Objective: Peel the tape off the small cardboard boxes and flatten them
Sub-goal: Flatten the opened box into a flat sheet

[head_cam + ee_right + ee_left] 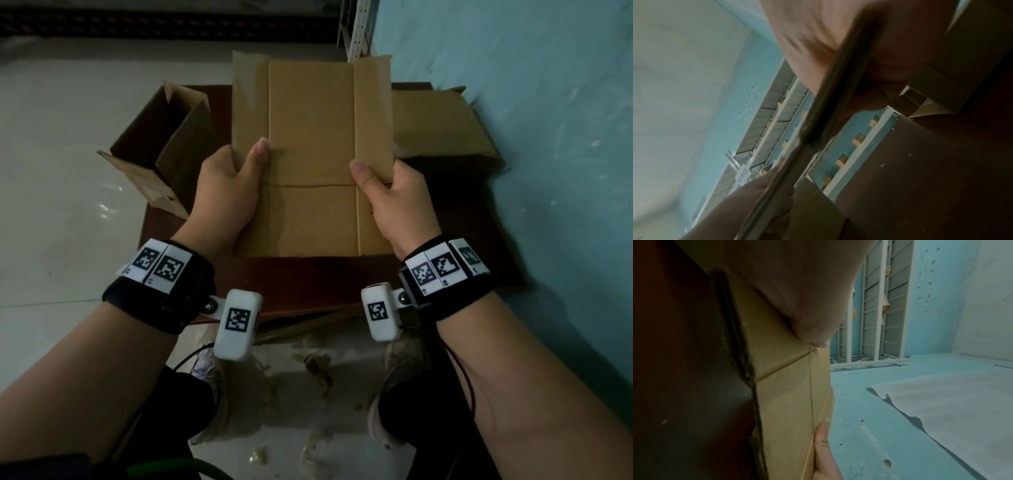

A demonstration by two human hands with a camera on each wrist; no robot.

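Observation:
A flattened brown cardboard box (pixel 311 154) is held up in front of me over a dark brown table (pixel 308 274), with creases running along and across it. My left hand (pixel 229 181) grips its left edge, thumb on top. My right hand (pixel 394 195) grips its right edge the same way. A strip of clear tape (pixel 248 92) still shines on the upper left flap. The left wrist view shows the box's face (pixel 785 402) and my thumb (pixel 797 296) pressed on it. The right wrist view shows the box's edge (pixel 830 104) blurred between my fingers.
An opened cardboard box (pixel 161 144) lies on its side at the table's left. Another flattened box (pixel 442 126) lies at the back right, against a light blue wall (pixel 548 102). Torn tape scraps (pixel 318 370) litter the floor near my feet. White metal shelving (pixel 875 305) stands behind.

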